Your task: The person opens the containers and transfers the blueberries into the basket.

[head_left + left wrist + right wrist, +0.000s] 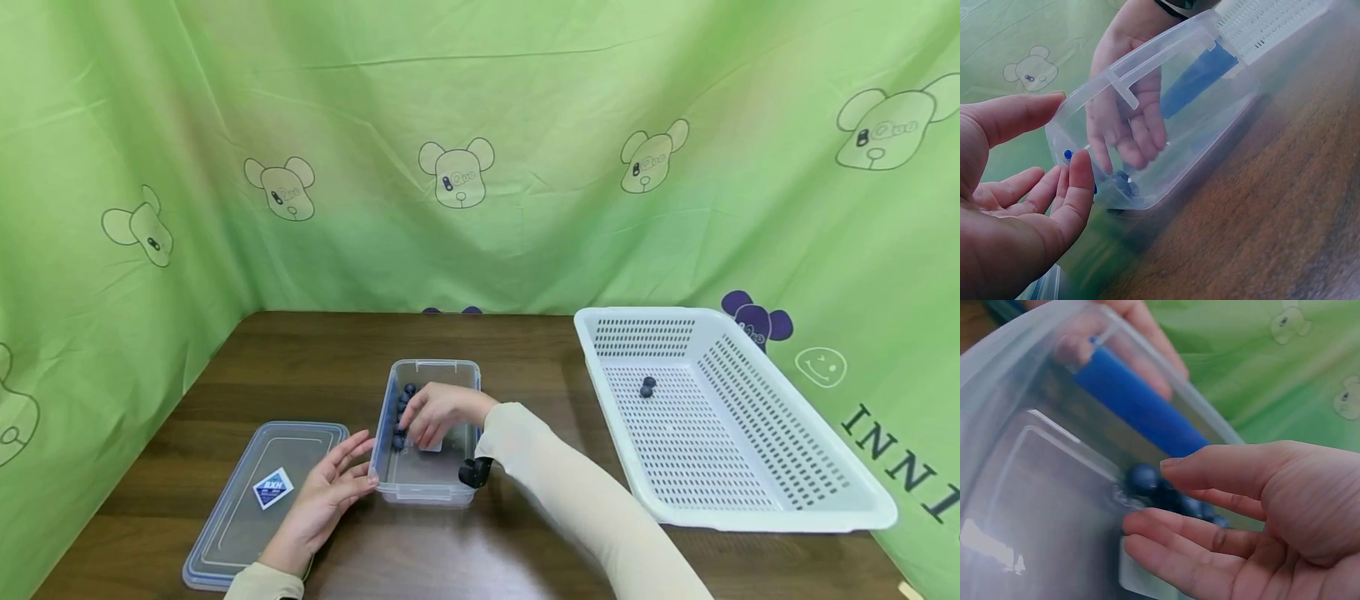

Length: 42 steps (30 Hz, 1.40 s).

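Head view: clear plastic container (427, 479) on table (525, 550), beside its lid (247, 517) and white basket (750, 500); right hand (438, 412) inside container over blueberries (405, 400); left hand (330, 487) flat against outer wall. Left wrist view: left hand (1016, 206) fingers straight, touching container (1210, 119). Right wrist view: right hand (1241, 519) fingers extended, apart, at blueberries (1144, 478), gripping nothing.

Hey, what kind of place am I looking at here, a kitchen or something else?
Probably a staged recording booth, not a kitchen: a green cartoon-bear cloth walls in a brown wooden table that holds only a clear box, its lid and a white basket.
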### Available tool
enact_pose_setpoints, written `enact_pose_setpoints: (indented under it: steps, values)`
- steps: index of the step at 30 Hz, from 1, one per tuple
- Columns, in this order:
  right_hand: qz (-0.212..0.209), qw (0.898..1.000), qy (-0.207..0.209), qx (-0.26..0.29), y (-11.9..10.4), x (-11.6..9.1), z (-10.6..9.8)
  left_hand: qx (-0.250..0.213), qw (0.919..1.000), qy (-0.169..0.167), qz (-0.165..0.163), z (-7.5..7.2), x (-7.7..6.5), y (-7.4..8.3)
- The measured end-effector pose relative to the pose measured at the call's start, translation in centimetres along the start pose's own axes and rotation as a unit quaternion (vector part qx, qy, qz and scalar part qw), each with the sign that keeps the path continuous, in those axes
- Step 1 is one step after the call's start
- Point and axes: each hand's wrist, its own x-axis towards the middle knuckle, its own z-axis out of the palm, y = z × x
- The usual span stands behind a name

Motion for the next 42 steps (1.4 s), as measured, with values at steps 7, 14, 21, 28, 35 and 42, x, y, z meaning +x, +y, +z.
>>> enact_pose_setpoints:
  steps: [7,14,21,28,35,42]
  values:
    - [-0.004,1.000,0.016,-0.012,0.4,0.6,1.4,-0.002,1.0000,0.003,-0.002,0.0,0.0,0.0]
    - [-0.017,0.998,0.038,-0.041,0.3,1.1,2.2,-0.002,1.0000,0.004,0.008,0.0,0.1,-0.2]
    - [-0.007,0.999,0.041,-0.030,0.4,1.7,2.4,-0.007,0.9999,0.003,0.010,0.0,0.2,-0.3]
    - [-0.004,1.000,0.022,-0.012,0.6,1.9,2.3,-0.005,0.9999,-0.010,0.001,-0.2,0.1,-0.2]
    - [-0.001,1.000,0.004,-0.005,0.5,1.5,2.1,-0.001,0.9998,-0.017,-0.003,-0.3,0.1,-0.1]
    - [-0.008,1.000,-0.010,-0.009,0.1,1.0,0.8,-0.002,1.0000,-0.004,-0.001,-0.1,0.1,-0.1]
